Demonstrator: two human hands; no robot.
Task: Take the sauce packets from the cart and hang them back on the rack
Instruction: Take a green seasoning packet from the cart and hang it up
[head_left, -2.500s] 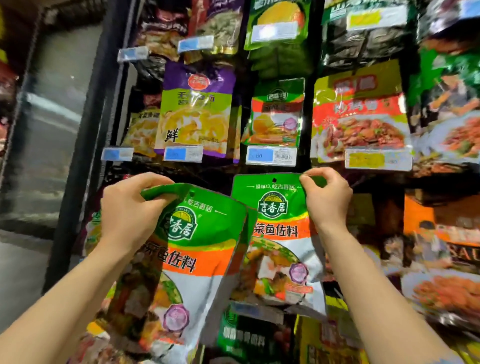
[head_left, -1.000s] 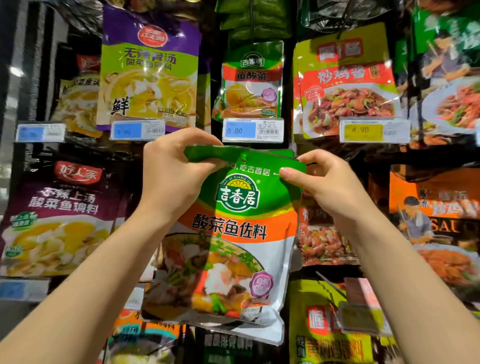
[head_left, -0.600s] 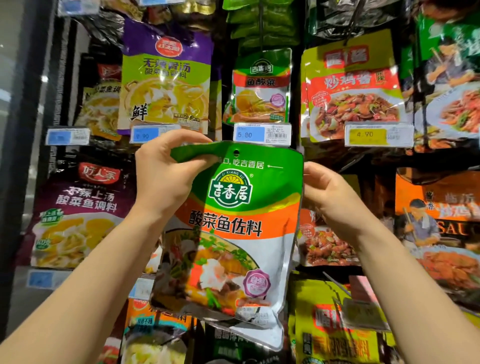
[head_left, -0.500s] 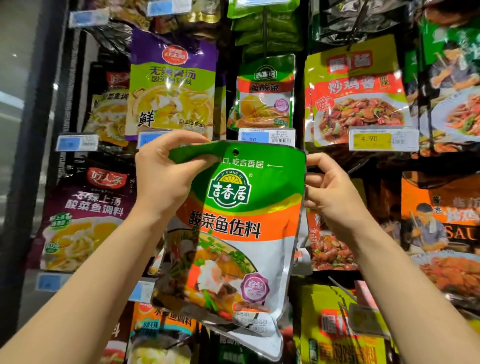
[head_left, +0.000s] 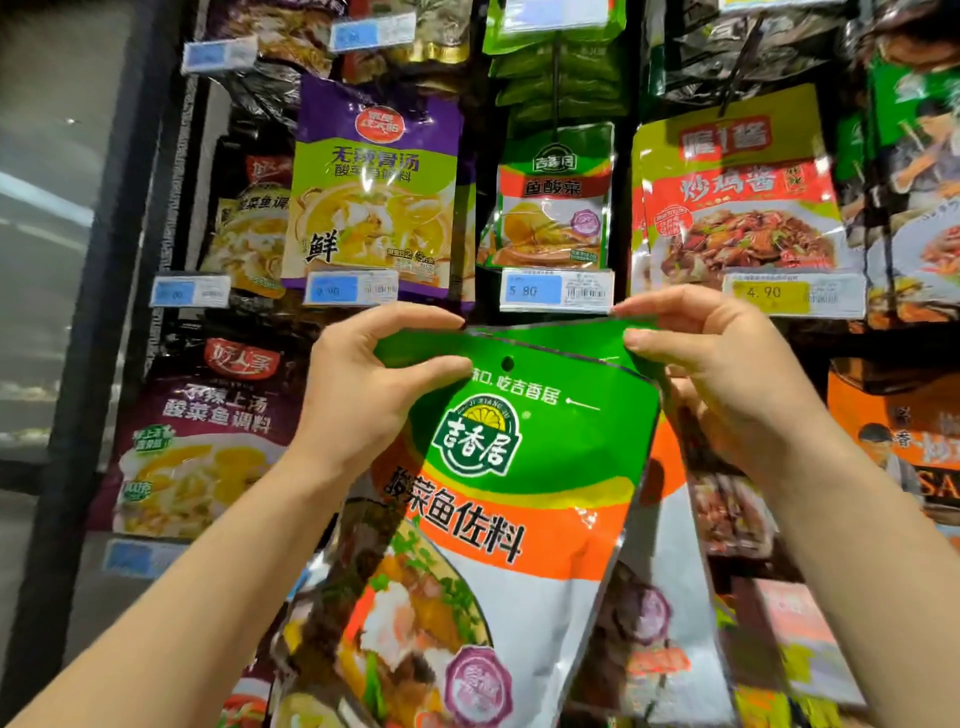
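Rack (head_left: 623, 208) hung with packets (head_left: 376, 187)

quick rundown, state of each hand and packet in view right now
left hand: pinches the top left corner of the green sauce packet
right hand: pinches the top right corner
green sauce packet: held up before the rack, hang hole free, not on a hook
purple packet: hanging on the rack

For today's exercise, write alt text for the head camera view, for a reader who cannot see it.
Two bare hands hold a green sauce packet by its top corners, left hand and right hand each pinching an edge, its hang hole just below a blue price tag. Behind it hang more packets on a store rack.
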